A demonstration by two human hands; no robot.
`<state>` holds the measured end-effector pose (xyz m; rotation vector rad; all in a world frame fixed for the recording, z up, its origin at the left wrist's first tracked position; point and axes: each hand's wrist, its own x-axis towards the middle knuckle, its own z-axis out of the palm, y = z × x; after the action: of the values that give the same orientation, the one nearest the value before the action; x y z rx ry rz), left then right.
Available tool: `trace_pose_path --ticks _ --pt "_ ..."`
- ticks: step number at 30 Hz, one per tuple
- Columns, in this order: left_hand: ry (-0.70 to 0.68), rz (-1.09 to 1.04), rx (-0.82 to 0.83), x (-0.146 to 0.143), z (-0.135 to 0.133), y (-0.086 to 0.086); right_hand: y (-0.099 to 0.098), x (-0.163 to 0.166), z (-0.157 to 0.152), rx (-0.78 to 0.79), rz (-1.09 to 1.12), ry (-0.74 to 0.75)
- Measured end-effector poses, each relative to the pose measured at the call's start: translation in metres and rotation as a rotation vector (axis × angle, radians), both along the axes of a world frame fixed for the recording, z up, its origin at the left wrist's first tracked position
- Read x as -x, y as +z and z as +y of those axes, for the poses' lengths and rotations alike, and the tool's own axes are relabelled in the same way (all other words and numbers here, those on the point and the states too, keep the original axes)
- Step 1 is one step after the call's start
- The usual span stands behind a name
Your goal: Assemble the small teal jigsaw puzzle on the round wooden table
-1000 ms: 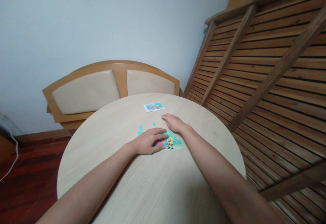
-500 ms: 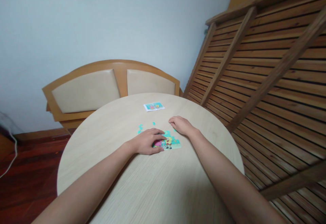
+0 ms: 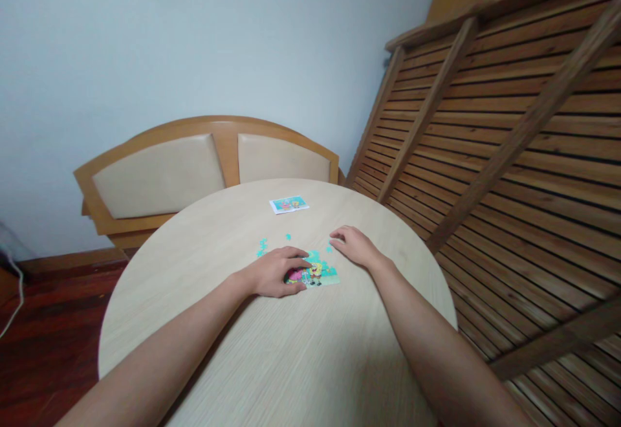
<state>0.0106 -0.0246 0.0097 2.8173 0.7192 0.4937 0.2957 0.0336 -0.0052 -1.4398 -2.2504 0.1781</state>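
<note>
A partly assembled jigsaw puzzle [image 3: 316, 274] with cartoon figures on a turquoise background lies flat on the table. My left hand [image 3: 277, 272] rests over its left part, fingers spread, hiding that side. To the right of the puzzle, my right hand [image 3: 354, 244] hovers low or touches the tabletop, its thumb and fingers apart. Just by its fingertips is a small loose turquoise puzzle piece [image 3: 329, 247]. More loose pieces [image 3: 262, 246] lie beyond my left hand, and a single piece [image 3: 288, 237] sits a bit farther right.
Toward the far side of the round wooden table [image 3: 233, 226] lies a folded picture sheet [image 3: 290, 204] showing similar cartoon figures. Behind the table stands a padded headboard [image 3: 165, 175] against the wall. A slatted wooden frame [image 3: 460, 155] leans along the right.
My right hand has drawn slightly to the right and its fingers have parted; a loose piece now shows at the fingertips. My left hand stays on the puzzle. The view has shifted slightly.
</note>
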Motion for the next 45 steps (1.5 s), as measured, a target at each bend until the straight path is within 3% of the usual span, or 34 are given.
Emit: trace_pose_path --ticks 12,17,21,27,32,45 --pt "0.019 0.025 0.006 -0.003 -0.002 0.0 -0.011 -0.005 0.007 0.039 0.069 0.022" --pt "0.02 0.033 0.004 -0.004 -0.001 -0.001 -0.016 -0.005 0.009 0.09 0.086 -0.035" --pt "0.014 0.019 0.007 -0.005 -0.001 -0.001 -0.017 -0.004 0.009 0.139 0.234 -0.033" --pt "0.012 0.017 0.016 -0.004 -0.003 0.001 -0.011 0.008 0.002 0.238 0.473 0.096" --pt "0.019 0.016 0.015 -0.003 -0.003 0.002 -0.005 0.023 -0.009 0.266 0.433 0.189" --pt "0.02 0.023 0.014 -0.002 -0.003 0.001 -0.001 0.027 -0.013 0.222 0.308 0.175"
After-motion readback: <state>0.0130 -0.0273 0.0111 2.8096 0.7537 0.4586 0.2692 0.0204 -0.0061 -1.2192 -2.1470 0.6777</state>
